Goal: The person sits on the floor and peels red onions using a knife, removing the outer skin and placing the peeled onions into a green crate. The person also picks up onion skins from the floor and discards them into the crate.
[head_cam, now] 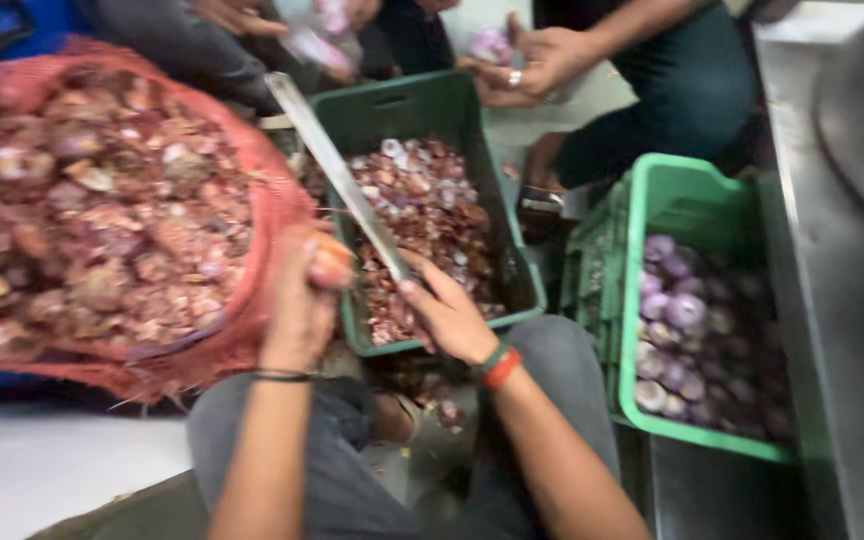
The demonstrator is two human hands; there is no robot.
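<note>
Left hand grip wrapped around unpeeled onion, held above dark green crate so peels drop into it. Right hand grip closed on handle of long knife, blade angled up and away. Red mesh sack of onions at left; peeled purple onions in bright green crate at right. Other people's hands work opposite.

One head camera looks steeply down (close, blurred) at the lap.
</note>
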